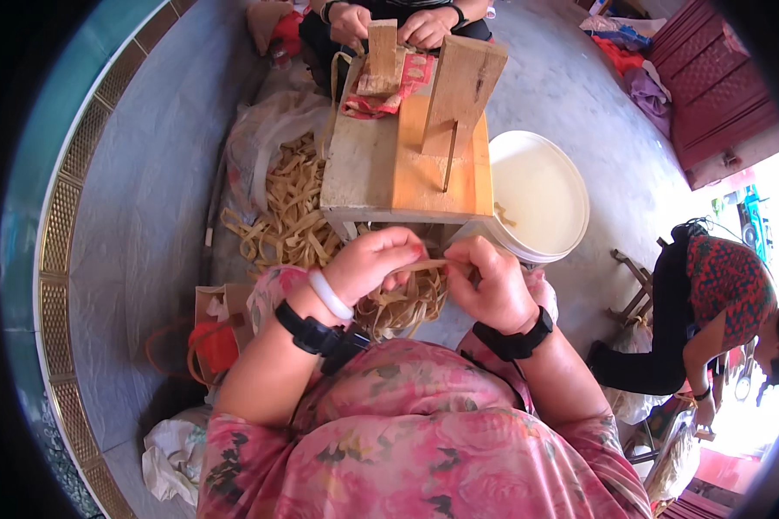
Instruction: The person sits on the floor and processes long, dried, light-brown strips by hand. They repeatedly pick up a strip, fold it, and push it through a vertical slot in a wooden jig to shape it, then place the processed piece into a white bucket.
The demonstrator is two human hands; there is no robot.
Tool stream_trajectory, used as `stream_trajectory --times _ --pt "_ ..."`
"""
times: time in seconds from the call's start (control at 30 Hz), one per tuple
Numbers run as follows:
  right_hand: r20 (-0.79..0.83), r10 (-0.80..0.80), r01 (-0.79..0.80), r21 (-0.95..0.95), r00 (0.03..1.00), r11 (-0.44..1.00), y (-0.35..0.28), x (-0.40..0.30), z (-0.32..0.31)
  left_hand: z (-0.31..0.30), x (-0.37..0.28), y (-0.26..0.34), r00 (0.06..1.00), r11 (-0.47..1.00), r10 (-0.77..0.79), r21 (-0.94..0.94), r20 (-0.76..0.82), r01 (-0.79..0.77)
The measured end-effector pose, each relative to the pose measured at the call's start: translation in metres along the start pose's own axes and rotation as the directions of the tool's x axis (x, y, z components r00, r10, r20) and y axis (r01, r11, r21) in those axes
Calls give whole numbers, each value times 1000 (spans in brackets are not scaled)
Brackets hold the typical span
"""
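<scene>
Between my two hands runs a narrow tan strip [423,265], held roughly level above my lap. My left hand [378,261], with a white bangle at its wrist, pinches one end between thumb and fingers. The other end disappears into the curled fingers of my right hand [490,282]. Below them hangs or lies a loose tangle of similar strips [408,301]; its support is hidden. Just beyond my hands is a small bench [363,152] carrying an orange-brown board [409,175]. An upright wooden plank [464,91] stands on that board, with a thin dark rod [451,156] against it.
Across the bench, a co-worker's hands [425,27] work beside a wooden block [383,52] on red cloth [367,107]. A plastic bag [240,136] spills strips [298,188] at left. A white bucket [539,194] stands right. Another person [720,292] bends over farther right.
</scene>
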State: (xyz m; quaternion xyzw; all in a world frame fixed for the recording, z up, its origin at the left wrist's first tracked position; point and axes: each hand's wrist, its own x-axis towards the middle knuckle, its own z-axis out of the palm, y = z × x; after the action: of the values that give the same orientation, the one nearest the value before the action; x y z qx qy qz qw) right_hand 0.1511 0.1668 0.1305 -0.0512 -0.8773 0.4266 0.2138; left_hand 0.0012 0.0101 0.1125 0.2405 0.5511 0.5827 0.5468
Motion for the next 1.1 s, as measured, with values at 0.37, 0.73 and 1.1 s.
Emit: stream_trajectory --times 0.37,0.73,1.1 --pt "-143 -24 -14 -255 989 967 49 82 -15 -19 80 35 807 724 483 674 -341 -149" --pt "125 -452 461 -412 883 786 5 17 -10 11 15 2 995 991 38 -134 91 -26" --pt "135 -217 190 188 967 963 -17 -21 13 23 -8 -11 859 804 510 334 35 -491"
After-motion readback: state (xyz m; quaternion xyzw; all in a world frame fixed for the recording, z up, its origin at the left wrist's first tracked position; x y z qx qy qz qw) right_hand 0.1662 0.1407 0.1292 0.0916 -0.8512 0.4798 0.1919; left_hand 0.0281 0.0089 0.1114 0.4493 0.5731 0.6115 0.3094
